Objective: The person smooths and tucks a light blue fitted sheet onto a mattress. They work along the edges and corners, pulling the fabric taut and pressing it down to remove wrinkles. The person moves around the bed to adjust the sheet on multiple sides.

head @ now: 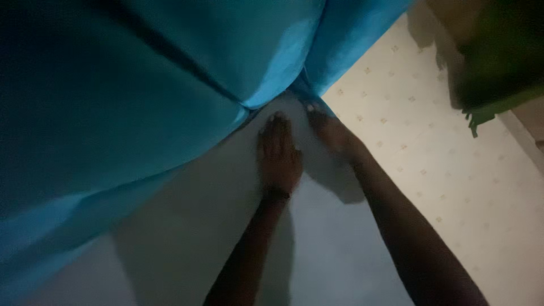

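A large blue cloth [141, 90] hangs across the top and left of the view, folded into a corner near the middle. My left hand [277, 156] lies flat, fingers together, on a pale grey surface [328, 249] just below that corner. My right hand [328, 127] reaches to the blue cloth's corner, its fingertips touching or pinching the edge; the blur hides the grip. A dark band sits on my left wrist.
A cream patterned floor [430, 153] with small square marks fills the right side. A blurred green and dark object [498, 62] hangs at the top right. The scene is dim.
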